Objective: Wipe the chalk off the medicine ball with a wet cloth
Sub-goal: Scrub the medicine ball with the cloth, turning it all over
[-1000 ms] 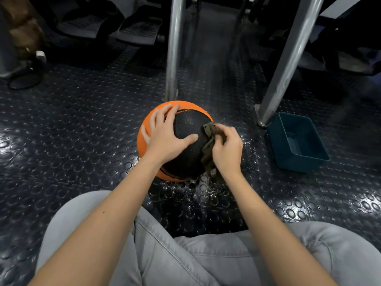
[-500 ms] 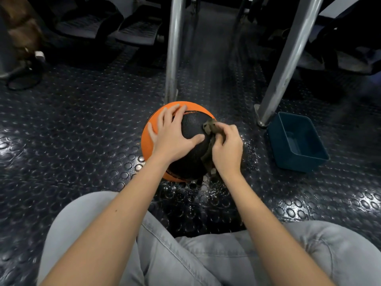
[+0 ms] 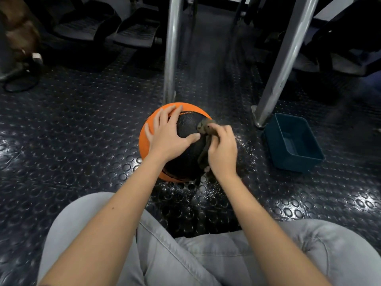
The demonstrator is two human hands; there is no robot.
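Medicine ball (image 3: 186, 129): left hand (image 3: 167, 137) stays spread flat on top; right hand (image 3: 222, 149), gripping cloth (image 3: 204, 125), has edged slightly leftward.

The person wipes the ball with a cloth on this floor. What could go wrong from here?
1. The orange-and-black rubber medicine ball rests on the dark studded rubber floor, steadied only by the spread left hand. A hard push from the right hand, which grips the crumpled brown cloth, may roll it away.
2. Water drops shine on that floor beside the ball, so it may be slippery.
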